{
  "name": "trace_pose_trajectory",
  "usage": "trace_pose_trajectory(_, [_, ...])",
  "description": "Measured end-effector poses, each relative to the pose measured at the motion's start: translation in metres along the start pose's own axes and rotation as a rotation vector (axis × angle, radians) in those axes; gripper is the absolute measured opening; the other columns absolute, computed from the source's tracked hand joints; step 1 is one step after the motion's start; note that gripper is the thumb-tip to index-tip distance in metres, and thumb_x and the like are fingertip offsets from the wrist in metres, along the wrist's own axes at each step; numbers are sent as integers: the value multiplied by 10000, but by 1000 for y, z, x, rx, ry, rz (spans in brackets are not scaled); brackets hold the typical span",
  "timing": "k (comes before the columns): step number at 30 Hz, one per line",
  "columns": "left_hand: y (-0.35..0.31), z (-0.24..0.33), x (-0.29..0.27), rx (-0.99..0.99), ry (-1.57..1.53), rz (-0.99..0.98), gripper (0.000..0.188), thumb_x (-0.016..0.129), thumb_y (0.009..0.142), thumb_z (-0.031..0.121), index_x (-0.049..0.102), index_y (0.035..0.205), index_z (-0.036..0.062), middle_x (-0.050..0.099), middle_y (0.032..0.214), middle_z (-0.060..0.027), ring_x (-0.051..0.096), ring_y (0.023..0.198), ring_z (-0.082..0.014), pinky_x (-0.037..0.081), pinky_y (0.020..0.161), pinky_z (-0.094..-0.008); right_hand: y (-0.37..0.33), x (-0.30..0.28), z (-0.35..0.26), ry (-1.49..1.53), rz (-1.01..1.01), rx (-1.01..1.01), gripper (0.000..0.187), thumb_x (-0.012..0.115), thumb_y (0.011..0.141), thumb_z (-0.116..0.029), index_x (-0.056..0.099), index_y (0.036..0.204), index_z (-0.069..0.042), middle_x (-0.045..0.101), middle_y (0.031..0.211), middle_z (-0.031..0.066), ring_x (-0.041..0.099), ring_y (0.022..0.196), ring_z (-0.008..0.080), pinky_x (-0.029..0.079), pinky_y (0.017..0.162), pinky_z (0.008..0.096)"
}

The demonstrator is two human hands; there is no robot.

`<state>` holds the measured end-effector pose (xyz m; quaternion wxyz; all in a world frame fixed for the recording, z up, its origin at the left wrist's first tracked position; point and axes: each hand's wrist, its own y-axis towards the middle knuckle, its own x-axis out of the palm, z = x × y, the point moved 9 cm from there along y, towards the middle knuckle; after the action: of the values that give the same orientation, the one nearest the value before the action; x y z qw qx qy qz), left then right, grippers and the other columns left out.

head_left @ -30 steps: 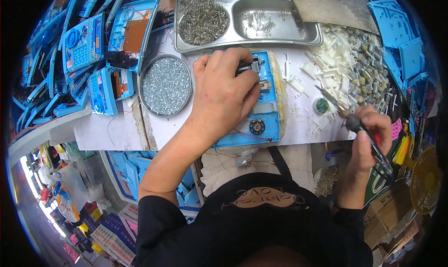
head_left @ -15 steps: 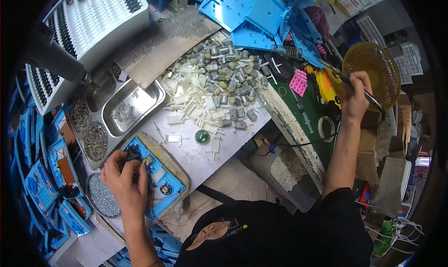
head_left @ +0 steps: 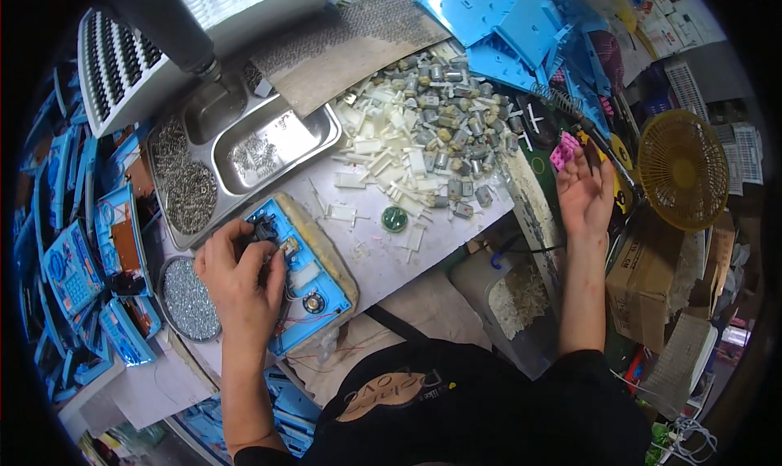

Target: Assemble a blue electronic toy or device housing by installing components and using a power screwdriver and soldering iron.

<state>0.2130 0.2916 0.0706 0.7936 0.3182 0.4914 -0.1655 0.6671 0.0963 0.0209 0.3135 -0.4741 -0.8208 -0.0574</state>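
On the blue plastic casing [head_left: 297, 329], which rests on a padded block [head_left: 347, 283], my left hand [head_left: 242, 283] bends over the upper end. Its thumb and fingers are pinched together beside a black part [head_left: 262, 227] and a small yellowish component [head_left: 290, 244]; what lies between the fingertips is hidden. A round speaker [head_left: 314, 302] with thin red wires sits lower in the casing. My right hand [head_left: 586, 199] is empty, palm up, its fingers loosely apart. Just beyond it, a soldering iron [head_left: 597, 138] lies with its tip end at a coiled spring holder [head_left: 557, 99].
Small motors [head_left: 468, 120] and white plastic brackets [head_left: 383, 152] are heaped mid-table, near a round green container [head_left: 394, 219]. A metal tray [head_left: 277, 169] and a dish [head_left: 191, 299] hold small metal pieces. A power screwdriver [head_left: 175, 34] hangs above. A yellow basket [head_left: 683, 169] stands right.
My right hand has let go of the soldering iron and drawn back toward me, turning palm up. My left hand stays pinched at the casing. The whole view has shifted.
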Motion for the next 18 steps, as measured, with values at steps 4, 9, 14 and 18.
trace_pose_trajectory(4, [-3,-10,2,37,-29,20,159,786,748,132,693,872,93,623,1142,-116,593,1080,-309,386,951,-456,-55,48,59,-195,-347,129,437,676,977,-213,547,1344,-15,632,955,66,515,755,132,438,708,280])
trace_pose_trajectory(9, [-1,-9,2,26,-47,17,163,800,739,141,698,864,117,624,1134,-73,598,1048,-272,383,924,-444,-151,183,122,-942,-1081,-489,181,748,806,-10,708,983,-10,665,886,80,602,773,223,481,734,335])
trace_pose_trajectory(14, [-4,-12,2,22,-81,35,166,808,733,147,704,860,123,619,1129,-58,589,1016,-253,362,929,-426,-176,255,164,-977,-1240,-725,186,776,745,-36,728,924,-55,673,895,76,595,855,292,485,762,371])
trace_pose_trajectory(18, [-4,-12,4,20,-107,43,153,797,740,151,698,852,118,617,1127,-53,580,1018,-245,356,930,-429,-173,260,177,-1022,-1258,-743,216,787,728,-47,727,935,-65,673,899,70,590,882,293,486,774,378])
